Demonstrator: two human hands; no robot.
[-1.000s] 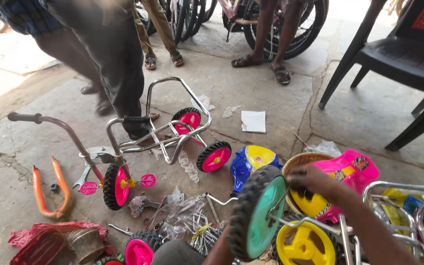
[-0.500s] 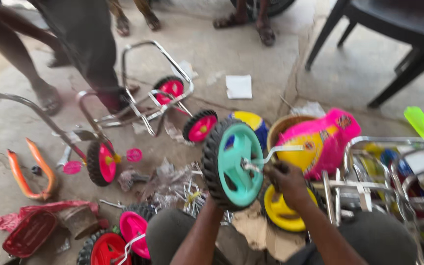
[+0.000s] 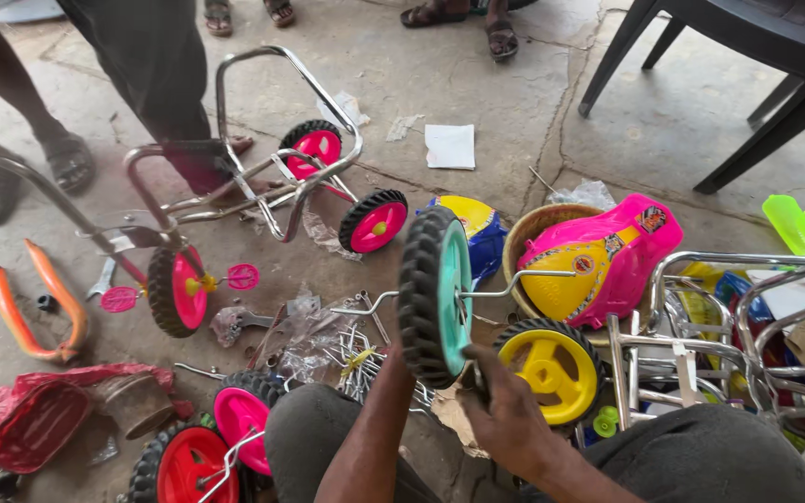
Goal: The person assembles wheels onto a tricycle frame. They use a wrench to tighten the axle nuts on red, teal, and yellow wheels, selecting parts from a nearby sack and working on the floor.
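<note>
teal-hubbed black wheel [image 3: 435, 293] on bent axle: right hand [image 3: 507, 416] fingers closed around its lower rim; left hand hidden behind wheel, fingers cannot be told; yellow-hubbed wheel [image 3: 552, 370] just beside.

- Your wheel [image 3: 435, 296]: matt, knobbly black rubber tyre, smooth teal plastic hub.
- Its axle [image 3: 514, 284]: shiny bare metal.
- The frame [image 3: 263, 177]: glossy chrome tubing.
- The seat [image 3: 598, 261]: glossy pink and yellow plastic.
- The floor [image 3: 514, 93]: rough, cracked concrete.
</note>
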